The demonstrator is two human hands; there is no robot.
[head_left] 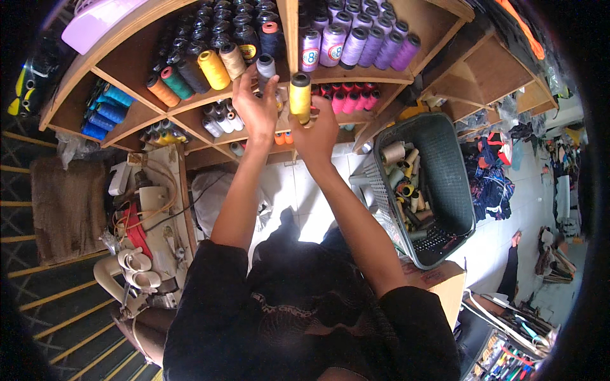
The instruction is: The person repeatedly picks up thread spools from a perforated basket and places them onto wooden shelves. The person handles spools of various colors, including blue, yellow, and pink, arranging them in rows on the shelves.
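Note:
My right hand [316, 134] is closed round the lower part of a yellow thread spool [300, 95] with a dark top, held upright in front of the shelf. Just left of it, my left hand [255, 108] reaches up to the shelf edge, its fingers and thumb on either side of a grey thread spool [265, 66]. Beside that spool stand a beige spool [232, 60] and another yellow spool [214, 70]. My left palm partly covers the compartment below, where several white and grey spools [219, 122] sit.
A wooden shelf [289, 38] holds purple spools [372, 47], pink spools [349, 101] and blue spools [108, 113]. To my right stands a dark plastic basket [468, 184] with loose spools and cones, next to a cardboard box [450, 289]. A sewing machine [149, 254] is at left.

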